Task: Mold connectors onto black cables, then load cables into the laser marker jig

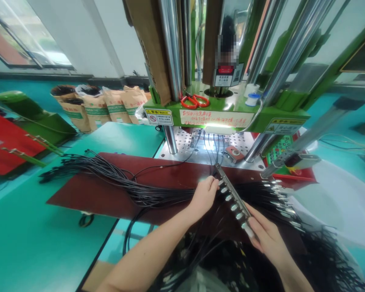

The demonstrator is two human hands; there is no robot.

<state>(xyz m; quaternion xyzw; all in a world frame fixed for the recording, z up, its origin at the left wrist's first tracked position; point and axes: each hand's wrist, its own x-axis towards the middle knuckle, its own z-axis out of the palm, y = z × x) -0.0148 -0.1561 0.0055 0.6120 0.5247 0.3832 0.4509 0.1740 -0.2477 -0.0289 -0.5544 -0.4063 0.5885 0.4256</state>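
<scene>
My right hand [264, 233] grips the lower end of a long metal bar [232, 192] that slants up and to the left. A row of silver cable connectors [233, 207] sits along the bar's left edge. Close to its upper end, my left hand [205, 196] is closed in a pinch beside the first connectors; what lies between the fingertips is hidden. Black cables [149, 190] run in a thick bundle on the brown board [88, 190] under my hands. To the right, many silver connector ends [281, 202] stick out of the bundle.
Ahead stands a green press [167, 103] with steel columns and a perforated metal plate [182, 142]. Red-handled scissors [195, 101] and a blue-and-white spool [253, 99] rest on it. A green table [27, 239] extends left; paper sacks [93, 107] stand behind.
</scene>
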